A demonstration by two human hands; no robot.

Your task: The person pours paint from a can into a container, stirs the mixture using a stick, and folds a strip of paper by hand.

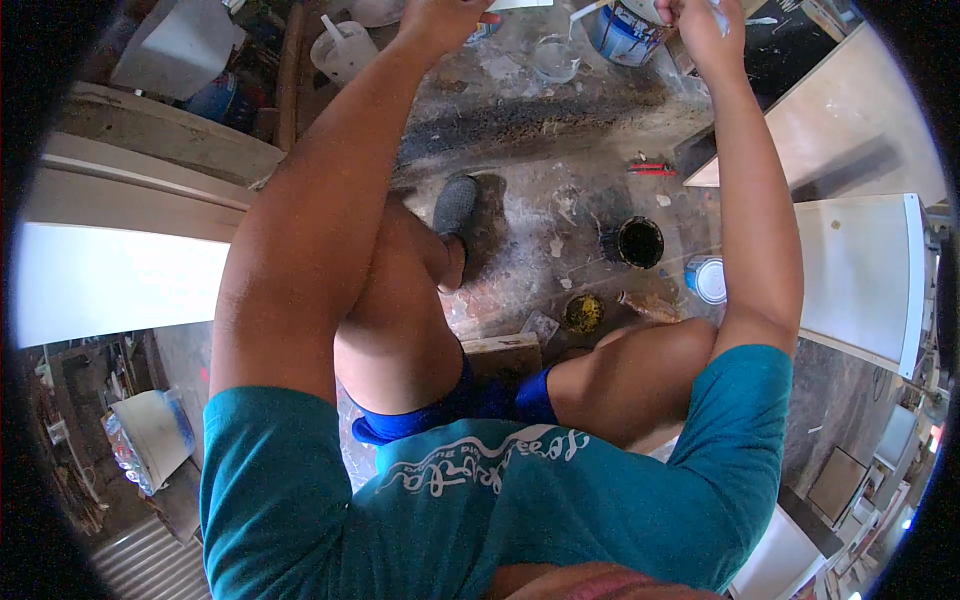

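My left hand (pixel 447 22) reaches to the top edge, where the picture cuts off most of its fingers. Close beside its fingertips is a flat white piece (pixel 522 3), and whether I grip it is hidden. My right hand (pixel 708 32) is closed, its fingers curled at the right rim of a blue paint can (pixel 622 38). Something whitish (pixel 720 16) shows against that hand, too small to name. A thin pale stick (pixel 590 9) slants at the can's left rim. Left of the can stands a clear plastic cup (pixel 556 60).
On the stained floor lie red-handled pliers (pixel 652 168), a black pot (pixel 640 242), a white-lidded can (pixel 708 280) and a yellow-stained tin (pixel 583 313). A white bucket (pixel 340 52) stands upper left. White panels (pixel 120 285) flank me on the left, more boards (pixel 860 270) on the right.
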